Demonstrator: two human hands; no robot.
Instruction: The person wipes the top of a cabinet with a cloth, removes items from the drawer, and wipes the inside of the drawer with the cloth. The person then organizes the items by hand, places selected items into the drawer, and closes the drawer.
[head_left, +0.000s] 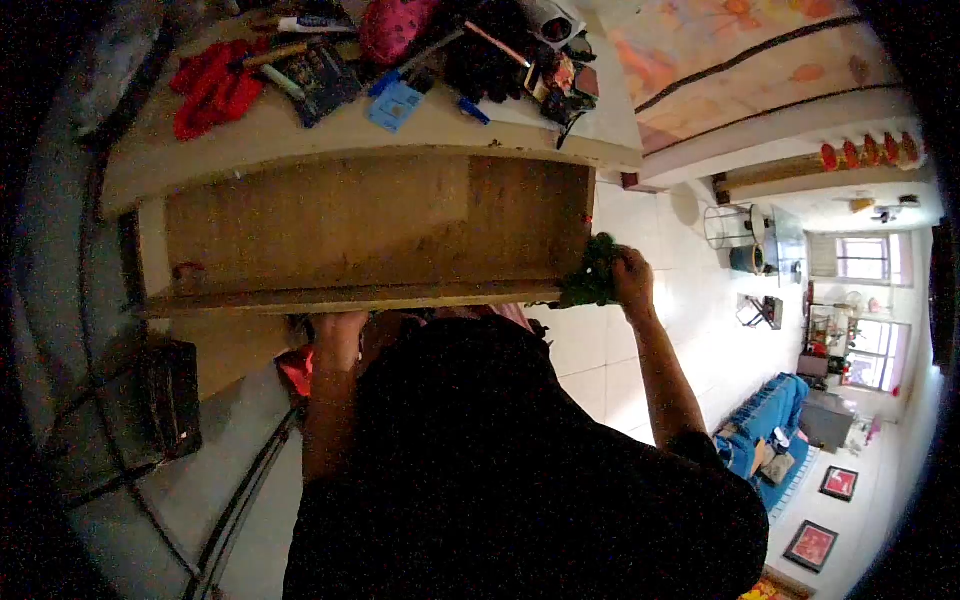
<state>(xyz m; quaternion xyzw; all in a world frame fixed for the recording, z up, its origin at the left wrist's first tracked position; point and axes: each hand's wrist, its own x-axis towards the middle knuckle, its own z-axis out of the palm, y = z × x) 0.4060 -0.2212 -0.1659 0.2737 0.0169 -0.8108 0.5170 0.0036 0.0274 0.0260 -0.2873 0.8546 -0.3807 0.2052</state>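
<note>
Black, box-shaped item (172, 400), far left on my feed, standing below the level of the tabletop (330, 148). Red cloth (215, 90), crumpled, on that tabletop, left part. Smaller red item (296, 370), beside the left forearm, its kind unclear to me. Left hand (340, 326), set against the outer side of the drawer's front board (385, 298); its fingers are hidden from me, so I cannot tell how far they are spread or what they hold. Wooden drawer (360, 215), pulled out below the tabletop edge, its stained bottom board facing my camera. Blue card (393, 106), one, lying near the tabletop's front edge. Pink spotted item (396, 30), behind the card. Small blue item (474, 110), near the same edge. Green cloth (590, 272), bunched, at the right end of the drawer, beside its corner. Right hand (632, 280), fingers curled in, nearly closed; I record it as gripping the green cloth. Pale tiled floor (600, 375), beyond that end. Sofa with blue covering (765, 425), well apart, far right. Framed pictures, two, red (811, 545), on the wall farther right.
</note>
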